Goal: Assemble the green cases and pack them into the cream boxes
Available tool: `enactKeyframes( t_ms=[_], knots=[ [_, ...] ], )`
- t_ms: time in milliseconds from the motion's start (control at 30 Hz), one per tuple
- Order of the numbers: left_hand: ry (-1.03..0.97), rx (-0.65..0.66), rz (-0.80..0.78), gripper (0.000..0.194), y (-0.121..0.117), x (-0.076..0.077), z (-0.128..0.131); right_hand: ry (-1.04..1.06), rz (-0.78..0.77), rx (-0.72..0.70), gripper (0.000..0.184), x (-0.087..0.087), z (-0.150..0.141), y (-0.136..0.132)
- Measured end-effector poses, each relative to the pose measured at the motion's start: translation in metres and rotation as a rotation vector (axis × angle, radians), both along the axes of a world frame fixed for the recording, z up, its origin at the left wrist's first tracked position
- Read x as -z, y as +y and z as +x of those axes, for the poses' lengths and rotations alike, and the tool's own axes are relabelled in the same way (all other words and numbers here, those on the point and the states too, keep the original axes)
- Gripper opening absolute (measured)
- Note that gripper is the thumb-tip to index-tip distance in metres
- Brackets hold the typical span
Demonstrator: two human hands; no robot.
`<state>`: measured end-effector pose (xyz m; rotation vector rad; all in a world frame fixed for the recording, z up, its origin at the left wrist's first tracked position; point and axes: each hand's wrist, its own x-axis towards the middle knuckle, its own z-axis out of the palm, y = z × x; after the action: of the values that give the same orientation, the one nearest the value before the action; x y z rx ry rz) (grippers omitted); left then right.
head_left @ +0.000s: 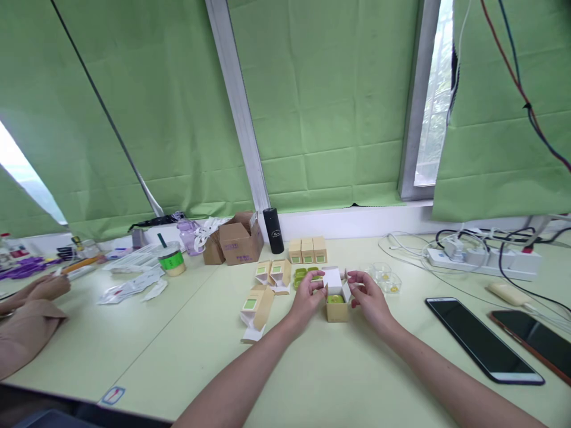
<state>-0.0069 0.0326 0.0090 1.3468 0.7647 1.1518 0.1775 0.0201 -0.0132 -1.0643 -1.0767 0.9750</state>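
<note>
The pale table (178,339) carries everything; take the small kraft box between the hands as the dial's centre, with twelve toward the window; at ten o'clock, well apart, sits a brown carton (241,242) with its flaps up.

The left hand (307,294) is at nine o'clock and the right hand (372,300) at three; the fingertips of each are at the box's upper edges and flaps, yet I cannot tell whether either hand pinches the card or only rests against it.

The small kraft box (337,313) stands upright directly before the person; its white lid (331,277) is raised at twelve o'clock, and a green insert (335,299) is in it; I judge it part-way done, contents in and lid not yet down.

At eleven o'clock a row of three boxes (307,246) appears closed, so these look finished; at ten o'clock two open boxes (272,270) and at nine a third open box (259,303) have white flaps loose, so these look unfinished; what they hold is hidden.

Smaller again, green trays (305,275) lie between ten and eleven, outside any box; clear containers (389,282) at two o'clock hold little yellow pieces (394,289).
</note>
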Motion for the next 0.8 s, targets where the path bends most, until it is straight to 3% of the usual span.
enactKeyframes(
  t_ms=[267,800],
  knots=[
    [0.006,0.041,-0.007,0.058,0.0002,0.0043,0.0011,0.022,-0.026,-0.018,0.039,-0.0023,-0.0012,-0.0016],
    [0.038,0.065,-0.027,0.059,-0.0019,0.0049,0.0003,0.059,-0.081,-0.091,0.046,-0.0053,-0.0038,-0.0043]
  ],
)
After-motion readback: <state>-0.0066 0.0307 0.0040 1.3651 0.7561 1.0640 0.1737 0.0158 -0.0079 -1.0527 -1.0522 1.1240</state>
